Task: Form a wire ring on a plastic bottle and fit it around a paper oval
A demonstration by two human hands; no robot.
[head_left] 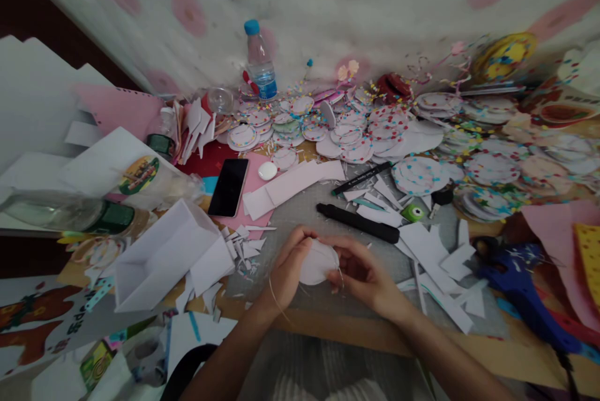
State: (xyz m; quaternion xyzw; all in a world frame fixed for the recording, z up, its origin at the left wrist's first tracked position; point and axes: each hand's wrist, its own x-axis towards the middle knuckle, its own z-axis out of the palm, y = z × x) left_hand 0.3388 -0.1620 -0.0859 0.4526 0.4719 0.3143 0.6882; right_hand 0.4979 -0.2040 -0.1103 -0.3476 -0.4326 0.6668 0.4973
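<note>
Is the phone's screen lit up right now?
No, the phone lies flat on the pink paper with a dark, blank screen.

2 bare forearms show, with no sleeves as far up as the near edge. The left hand (pixel 287 270) and right hand (pixel 363 275) wear no gloves or rings (a thin bangle circles the left wrist).

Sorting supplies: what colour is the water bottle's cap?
Blue; the water bottle's cap shows in the head view.
</note>
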